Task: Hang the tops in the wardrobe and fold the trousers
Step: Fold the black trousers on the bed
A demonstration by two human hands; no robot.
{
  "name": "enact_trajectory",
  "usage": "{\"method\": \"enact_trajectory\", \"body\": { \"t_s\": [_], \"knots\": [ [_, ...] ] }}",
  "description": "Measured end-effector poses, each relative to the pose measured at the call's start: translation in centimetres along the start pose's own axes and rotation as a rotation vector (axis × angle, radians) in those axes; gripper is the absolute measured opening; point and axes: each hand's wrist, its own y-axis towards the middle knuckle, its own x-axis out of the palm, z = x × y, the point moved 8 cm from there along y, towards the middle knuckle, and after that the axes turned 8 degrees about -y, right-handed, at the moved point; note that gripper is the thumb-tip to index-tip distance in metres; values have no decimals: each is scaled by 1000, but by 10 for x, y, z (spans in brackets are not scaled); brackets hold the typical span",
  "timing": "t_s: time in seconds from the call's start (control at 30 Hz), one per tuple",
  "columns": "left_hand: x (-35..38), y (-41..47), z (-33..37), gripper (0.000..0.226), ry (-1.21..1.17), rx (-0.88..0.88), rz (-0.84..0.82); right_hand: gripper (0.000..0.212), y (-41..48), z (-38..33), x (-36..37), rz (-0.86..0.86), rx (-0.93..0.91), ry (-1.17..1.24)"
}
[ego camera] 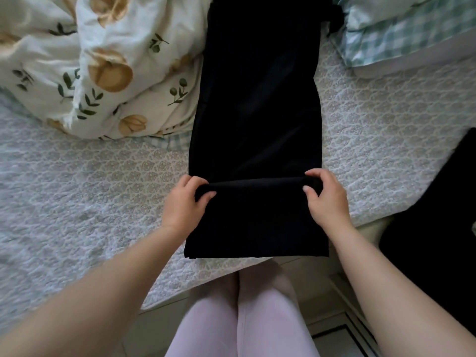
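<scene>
Pale pink leggings (231, 325): nearest, bottom centre, two thighs side by side, above light floor (334, 338).

Bare forearms: one from each lower corner, converging on the bed.

Black trousers (257, 112): lying lengthwise on the bed's centre, near hem flat at the mattress edge just above the leggings, far end running out of view at the top. Raised crosswise fold a short way in from the near hem.

Left grip (184, 202): closed on the fold's left end, thumb on the near side, fingers curled over the ridge.

Right grip (325, 199): closed on the fold's right end in the same pinch.

Quilted white bedspread (90, 189): beneath the trousers, spread to both sides.

Dark garment (438, 228): right edge, draped over the bed's side, kind not discernible.

Floral duvet (103, 60): bunched far left, touching the trousers' left edge.

Blue gingham pillow (399, 29): far right, beside the trousers' upper end.
</scene>
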Motion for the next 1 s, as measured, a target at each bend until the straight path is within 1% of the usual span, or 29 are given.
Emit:
{"method": "enact_trajectory", "body": {
  "t_s": [0.07,0.13,0.17,0.23,0.3,0.33,0.4,0.5,0.6,0.67,0.7,0.77,0.87,0.93,1.0],
  "knots": [
    [-5,3,-9,35,-151,-126,75,35,3,3,3,45,45,-49],
    [-4,5,-17,46,-222,-259,143,47,6,13,4,104,133,-100],
    [-4,5,-20,50,-223,-322,175,51,7,19,1,155,196,-59],
    [-2,8,-26,54,-244,-427,215,49,9,34,-3,224,364,97],
    [4,13,-34,50,-287,-528,199,44,14,42,1,173,471,152],
    [8,18,-36,47,-287,-557,181,40,18,42,2,143,469,114],
    [10,27,-37,41,-292,-565,177,31,28,35,0,109,401,-42],
    [12,32,-46,30,-422,-601,200,25,34,34,-8,102,374,-203],
    [16,33,-59,18,-510,-642,228,23,27,57,-19,157,479,-191],
    [18,34,-64,15,-529,-659,241,23,25,65,-17,144,500,-150],
    [19,34,-65,16,-555,-685,250,24,25,65,-14,134,498,-115],
    [20,33,-69,28,-594,-726,267,26,25,62,-11,126,494,-39],
    [11,21,-56,40,-503,-655,268,29,17,58,-9,146,470,109],
    [6,8,-42,46,-478,-513,285,33,4,56,0,137,438,208],
    [8,-9,-36,51,-433,-391,293,38,-13,53,9,150,375,200]
  ]
}}
